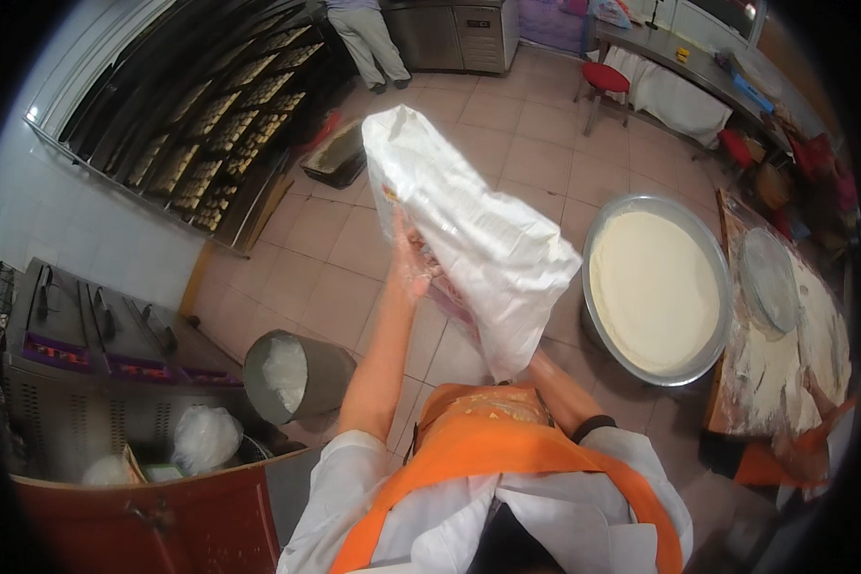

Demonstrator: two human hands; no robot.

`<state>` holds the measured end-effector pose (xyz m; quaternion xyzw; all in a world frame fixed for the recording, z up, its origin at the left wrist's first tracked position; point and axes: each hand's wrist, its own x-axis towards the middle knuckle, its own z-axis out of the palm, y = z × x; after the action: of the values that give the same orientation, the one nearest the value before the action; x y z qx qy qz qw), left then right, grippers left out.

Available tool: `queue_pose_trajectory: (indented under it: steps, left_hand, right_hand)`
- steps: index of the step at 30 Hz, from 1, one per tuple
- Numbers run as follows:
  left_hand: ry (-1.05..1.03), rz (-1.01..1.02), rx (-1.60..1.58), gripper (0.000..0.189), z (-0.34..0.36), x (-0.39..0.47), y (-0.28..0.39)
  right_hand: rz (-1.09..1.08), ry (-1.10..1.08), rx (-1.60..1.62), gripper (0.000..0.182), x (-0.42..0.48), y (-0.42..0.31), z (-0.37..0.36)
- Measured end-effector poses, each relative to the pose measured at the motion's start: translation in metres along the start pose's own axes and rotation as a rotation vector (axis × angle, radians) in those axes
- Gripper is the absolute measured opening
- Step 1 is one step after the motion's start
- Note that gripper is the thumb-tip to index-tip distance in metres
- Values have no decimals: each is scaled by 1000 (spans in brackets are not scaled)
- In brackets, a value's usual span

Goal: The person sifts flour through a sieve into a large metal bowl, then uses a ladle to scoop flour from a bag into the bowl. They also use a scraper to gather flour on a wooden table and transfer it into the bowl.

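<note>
A large white plastic sack (pixel 473 222) is held up in front of my orange apron (pixel 488 445), above the tiled floor. Its surface is creased, and reddish print shows along its left side. My left hand (pixel 410 260) grips that left side, with flour on the skin. My right forearm runs up to the sack's near right corner; most of my right hand (pixel 538 359) is hidden behind it. Just right of the sack stands a big round metal basin (pixel 723 308), filled with pale flour (pixel 653 290) that has a smooth surface.
A floured worktable (pixel 760 373) with a round sieve (pixel 769 280) stands right, where another person's hand (pixel 818 391) rests. Left are a bin (pixel 337 377), metal appliances (pixel 115 366) and a rack of filled trays (pixel 222 129). A red stool (pixel 605 77) and another person (pixel 366 39) are farther off.
</note>
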<state>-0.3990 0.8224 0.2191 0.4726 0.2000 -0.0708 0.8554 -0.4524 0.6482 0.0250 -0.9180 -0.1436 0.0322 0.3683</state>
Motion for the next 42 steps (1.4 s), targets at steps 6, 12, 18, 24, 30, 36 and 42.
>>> queue_pose_trajectory:
  steps: [6, 12, 18, 24, 30, 36, 42]
  left_hand:
    - [-77, -114, 32, 78, -11, 25, 34]
    - [54, -364, 270, 63, -34, 48, 38]
    - [-44, -253, 479, 36, -68, 79, 2]
    - [106, -119, 96, 21, -120, 132, -9]
    - [344, 217, 140, 16, -140, 187, 1]
    - [229, 402, 998, 20, -105, 215, -83]
    - [42, 663, 1192, 31, -52, 194, -124]
  right_hand:
    - [-12, -24, 4, 56, 25, 20, -13]
    - [17, -30, -18, 62, 42, 22, -21]
    - [102, -35, -236, 58, 62, 19, -9]
    - [-54, 120, 183, 50, 71, 38, -1]
    - [432, 334, 287, 42, 90, 49, -50]
    - [447, 595, 595, 17, 107, 16, -128]
    - [491, 308, 744, 17, 107, -30, -106]
